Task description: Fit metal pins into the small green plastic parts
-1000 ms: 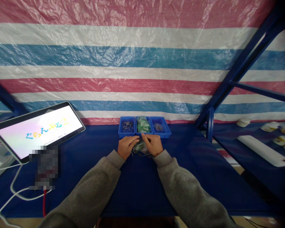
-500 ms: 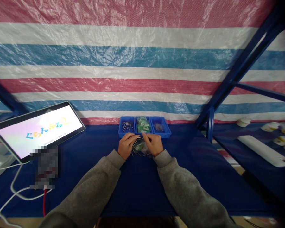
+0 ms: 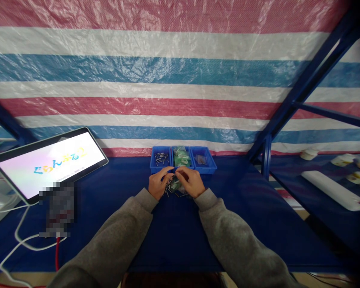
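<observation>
My left hand (image 3: 159,183) and my right hand (image 3: 191,182) are close together at the middle of the blue table, just in front of three joined blue bins. Both have curled fingers, with the tips almost meeting; whatever is between them is too small to make out. Below and between the hands lies a small heap of thin metal pins (image 3: 168,190) with a clear and green plastic bag (image 3: 175,185), partly hidden by the fingers. Similar pins lie in the left bin (image 3: 161,158). Green plastic bags (image 3: 181,155) fill the middle bin, and a small clear bag (image 3: 201,160) lies in the right one.
A lit tablet (image 3: 51,164) leans at the left, with a blurred-out object, white cables (image 3: 16,244) and a red cable (image 3: 57,256) near it. Striped sheeting (image 3: 180,108) hangs behind. At right stand a blue frame (image 3: 265,156), a white bar (image 3: 333,190) and several white tubs (image 3: 342,160).
My fingertips have shifted slightly over the pins; the left forefinger and thumb are farther apart, and the right fingers are more curled. The bins and the heap stay in place.
</observation>
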`<state>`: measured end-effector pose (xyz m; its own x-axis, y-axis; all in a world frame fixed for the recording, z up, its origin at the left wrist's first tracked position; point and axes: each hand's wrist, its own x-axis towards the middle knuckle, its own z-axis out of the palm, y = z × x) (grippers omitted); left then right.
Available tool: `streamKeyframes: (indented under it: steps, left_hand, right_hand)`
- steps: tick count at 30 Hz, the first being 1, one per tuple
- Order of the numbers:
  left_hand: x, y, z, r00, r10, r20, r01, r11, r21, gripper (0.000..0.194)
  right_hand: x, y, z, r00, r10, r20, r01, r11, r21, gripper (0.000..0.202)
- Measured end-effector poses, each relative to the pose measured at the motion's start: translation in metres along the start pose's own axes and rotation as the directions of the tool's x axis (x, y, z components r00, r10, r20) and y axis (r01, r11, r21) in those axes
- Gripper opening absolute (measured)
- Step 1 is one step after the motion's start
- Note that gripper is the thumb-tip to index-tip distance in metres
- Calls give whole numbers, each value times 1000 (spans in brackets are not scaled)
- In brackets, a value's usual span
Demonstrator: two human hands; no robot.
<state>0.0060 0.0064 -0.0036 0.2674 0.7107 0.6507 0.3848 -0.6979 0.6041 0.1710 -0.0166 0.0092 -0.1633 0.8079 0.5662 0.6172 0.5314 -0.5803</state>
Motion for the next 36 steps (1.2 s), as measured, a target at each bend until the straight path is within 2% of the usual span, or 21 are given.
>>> streamKeyframes:
  steps: [4,7,11,15,19,25,29,36]
  left_hand:
    - [1,2,-1,1000,-19,-3,19,1000,-10,26]
    - [2,5,-2,999,31,-24,-31,999,39,22]
    - [4,8,-3,996,89,9,-89,992,93,17]
    - [3,8,-4,998,60,35,-64,989,135,21]
    - [2,8,-5,998,11,62,-21,986,163,32]
    - [4,11,-4,999,45,6,-46,995,86,21]
    - [4,15,-6,996,89,16,-89,995,40,21]
    - [2,16,-9,997,64,32,-65,998,26,23]
  right_hand:
    - [0,0,2,998,-25,54,24,1000,8,20]
    - [0,2,2,1000,-15,21,16,1000,-23,25]
    - [1,4,2,1000,17,-21,-18,998,-65,36]
    - [1,2,1,1000,11,-20,-12,999,-48,32]
    - [1,-1,-1,1000,-26,-12,25,999,-34,28]
    - [0,3,0,1000,-25,-8,24,996,-83,40]
    - [-1,5,1,1000,-6,-5,6,997,-75,44]
    - [-1,-3,-2,999,-1,-43,2,999,38,23]
